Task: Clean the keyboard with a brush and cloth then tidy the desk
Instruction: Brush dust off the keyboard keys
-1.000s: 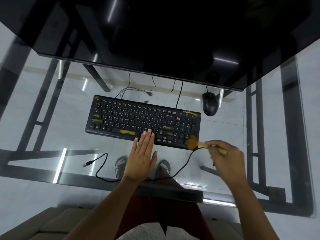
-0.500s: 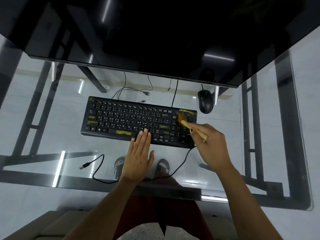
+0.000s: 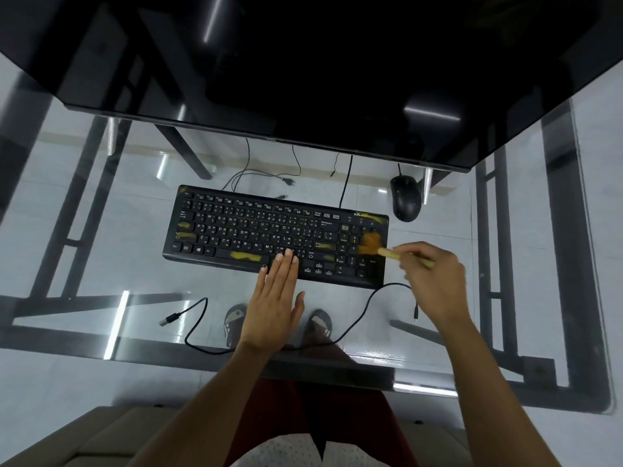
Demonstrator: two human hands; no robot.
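A black keyboard with yellowish smears on several keys lies on the glass desk. My left hand rests flat with fingers together, its fingertips on the keyboard's front edge near the space bar. My right hand grips a small brush with a pale wooden handle. The brown bristles touch the number pad at the keyboard's right end. No cloth is in view.
A black mouse sits behind the keyboard's right end, under a large dark monitor. A loose black USB cable curls across the desk's front. Through the glass I see my feet in sandals and cables on the floor.
The brush has swept from the keyboard's front right corner up to the top of the number pad and now back right over the pad's right side. My left hand has stayed put.
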